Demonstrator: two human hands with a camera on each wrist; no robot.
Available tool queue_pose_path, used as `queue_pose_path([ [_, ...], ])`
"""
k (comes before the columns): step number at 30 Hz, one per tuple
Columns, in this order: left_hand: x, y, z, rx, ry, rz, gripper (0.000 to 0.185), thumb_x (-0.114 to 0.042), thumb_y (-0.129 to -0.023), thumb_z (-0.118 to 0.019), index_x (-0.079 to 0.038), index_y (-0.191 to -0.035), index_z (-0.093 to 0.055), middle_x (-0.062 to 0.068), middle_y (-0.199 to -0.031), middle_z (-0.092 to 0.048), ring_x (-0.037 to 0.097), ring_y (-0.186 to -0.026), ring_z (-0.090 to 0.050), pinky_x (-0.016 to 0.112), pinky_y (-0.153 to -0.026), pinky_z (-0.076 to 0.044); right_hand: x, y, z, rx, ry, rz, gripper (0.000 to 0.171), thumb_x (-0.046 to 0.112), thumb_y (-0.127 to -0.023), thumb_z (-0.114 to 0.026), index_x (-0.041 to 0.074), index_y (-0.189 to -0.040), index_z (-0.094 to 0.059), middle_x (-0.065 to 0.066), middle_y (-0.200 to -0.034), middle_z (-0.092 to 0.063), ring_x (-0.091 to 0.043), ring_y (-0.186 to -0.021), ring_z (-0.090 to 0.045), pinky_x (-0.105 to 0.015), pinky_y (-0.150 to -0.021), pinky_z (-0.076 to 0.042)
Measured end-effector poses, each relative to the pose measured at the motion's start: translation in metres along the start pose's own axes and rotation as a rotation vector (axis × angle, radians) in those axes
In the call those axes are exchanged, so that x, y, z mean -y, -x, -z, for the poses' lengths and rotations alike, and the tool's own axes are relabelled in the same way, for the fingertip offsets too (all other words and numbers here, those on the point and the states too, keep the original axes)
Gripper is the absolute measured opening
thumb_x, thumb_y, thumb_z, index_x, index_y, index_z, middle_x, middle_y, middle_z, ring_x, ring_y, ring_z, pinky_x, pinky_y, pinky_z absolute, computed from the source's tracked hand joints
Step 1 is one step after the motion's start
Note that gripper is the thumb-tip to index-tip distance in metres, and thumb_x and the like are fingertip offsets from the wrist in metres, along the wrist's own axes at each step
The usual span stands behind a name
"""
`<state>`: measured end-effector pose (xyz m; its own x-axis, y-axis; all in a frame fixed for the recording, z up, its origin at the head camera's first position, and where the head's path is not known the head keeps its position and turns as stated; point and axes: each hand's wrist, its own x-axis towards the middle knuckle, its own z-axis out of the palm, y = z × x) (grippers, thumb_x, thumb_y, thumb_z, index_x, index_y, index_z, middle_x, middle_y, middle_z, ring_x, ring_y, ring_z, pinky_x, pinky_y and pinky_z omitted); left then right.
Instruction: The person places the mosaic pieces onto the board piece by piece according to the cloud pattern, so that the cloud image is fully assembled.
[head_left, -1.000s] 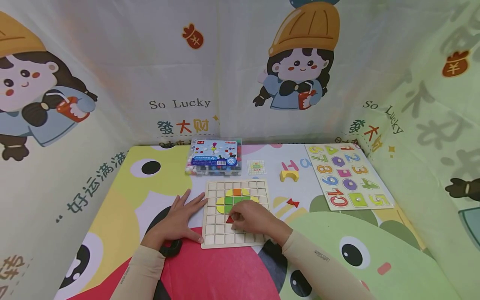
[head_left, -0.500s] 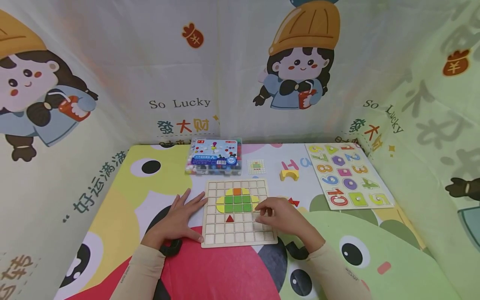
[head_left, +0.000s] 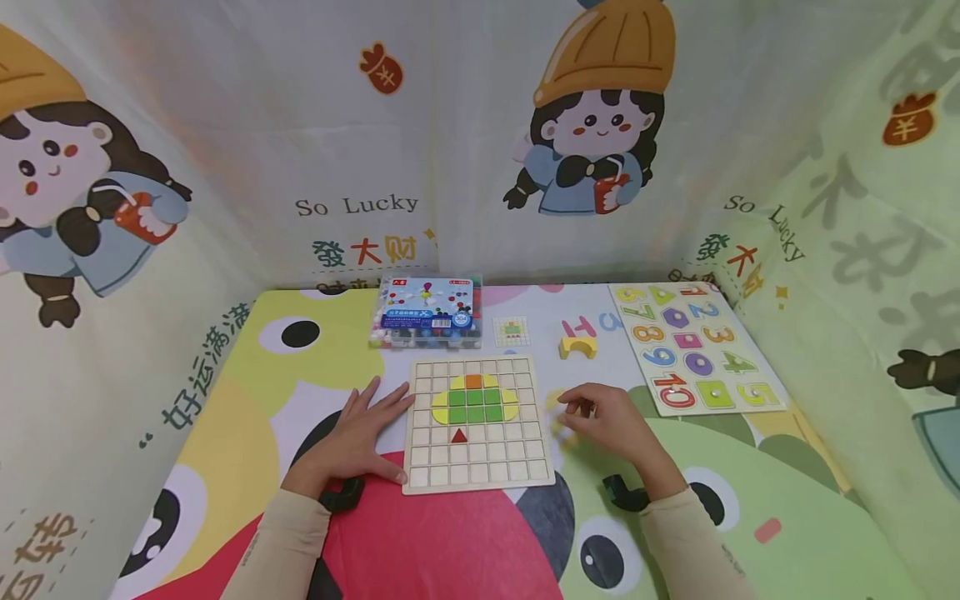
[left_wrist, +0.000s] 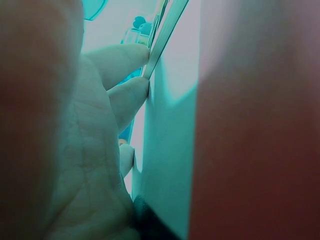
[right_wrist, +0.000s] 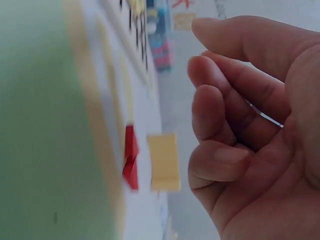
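A wooden grid board [head_left: 480, 479] lies on the cartoon mat. Green, yellow and orange tiles [head_left: 475, 404] fill its middle, with a red triangle [head_left: 459, 435] one row below them. My left hand [head_left: 360, 433] lies flat on the mat, fingers [left_wrist: 125, 60] straight against the board's left edge [left_wrist: 165, 35]. My right hand [head_left: 600, 421] hovers right of the board, fingers loosely curled and holding nothing. In the right wrist view, small red pieces [right_wrist: 131, 157] lie on the mat just past its fingertips, beside a yellow block [right_wrist: 164, 161].
A clear plastic box of coloured pieces [head_left: 427, 312] and a small pattern card [head_left: 512, 331] sit behind the board. A yellow arch block [head_left: 578, 346] stands to their right. A number puzzle board [head_left: 697, 350] lies at the far right. Printed fabric walls enclose the mat.
My right hand has left the red triangle in the board and moved right, off the board, to the red pieces on the mat. The left hand has not moved.
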<state>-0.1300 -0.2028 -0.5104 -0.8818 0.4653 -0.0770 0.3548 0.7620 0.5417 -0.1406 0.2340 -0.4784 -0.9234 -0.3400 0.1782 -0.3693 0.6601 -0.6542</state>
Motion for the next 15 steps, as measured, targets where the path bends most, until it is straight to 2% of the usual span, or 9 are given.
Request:
queue_pose_path([
  [4,0.000,0.000,0.001,-0.002,0.008,0.000,0.122,-0.062,-0.064,-0.092,-0.018,-0.165,-0.040,0.007,-0.176,-0.028,0.048,-0.163,0.000,0.075,-0.127,0.001,-0.014,0.000,0.003,-0.078,0.022,-0.024,0.019,0.005,-0.085,-0.087,0.004,-0.103,-0.080,0.000,-0.084,-0.072,-0.010,-0.074,-0.057,-0.025,-0.065,-0.049],
  [8,0.001,0.001,0.001,-0.003,0.016,0.005,0.122,-0.061,-0.063,-0.092,-0.018,-0.164,-0.041,0.007,-0.176,-0.028,0.049,-0.163,0.000,0.075,-0.126,0.001,-0.026,-0.002,0.005,-0.124,0.102,-0.074,0.021,0.006,-0.084,-0.087,0.005,-0.104,-0.081,-0.008,-0.094,-0.075,-0.020,-0.081,-0.062,-0.031,-0.070,-0.052],
  [12,0.003,0.000,0.000,0.003,0.012,0.012,0.122,-0.062,-0.063,-0.092,-0.020,-0.165,-0.039,0.005,-0.177,-0.027,0.047,-0.164,0.001,0.074,-0.127,0.001,-0.036,-0.004,0.004,-0.109,0.140,-0.079,0.023,0.007,-0.087,-0.085,0.002,-0.109,-0.080,-0.017,-0.112,-0.076,-0.032,-0.092,-0.067,-0.045,-0.080,-0.057],
  [15,0.004,-0.002,-0.002,0.009,0.014,0.015,0.123,-0.063,-0.063,-0.092,-0.021,-0.166,-0.038,0.003,-0.177,-0.026,0.046,-0.165,0.002,0.072,-0.128,0.002,-0.042,-0.004,0.003,-0.083,0.151,-0.056,0.025,0.005,-0.088,-0.083,0.001,-0.113,-0.080,-0.018,-0.120,-0.076,-0.035,-0.098,-0.068,-0.049,-0.085,-0.058],
])
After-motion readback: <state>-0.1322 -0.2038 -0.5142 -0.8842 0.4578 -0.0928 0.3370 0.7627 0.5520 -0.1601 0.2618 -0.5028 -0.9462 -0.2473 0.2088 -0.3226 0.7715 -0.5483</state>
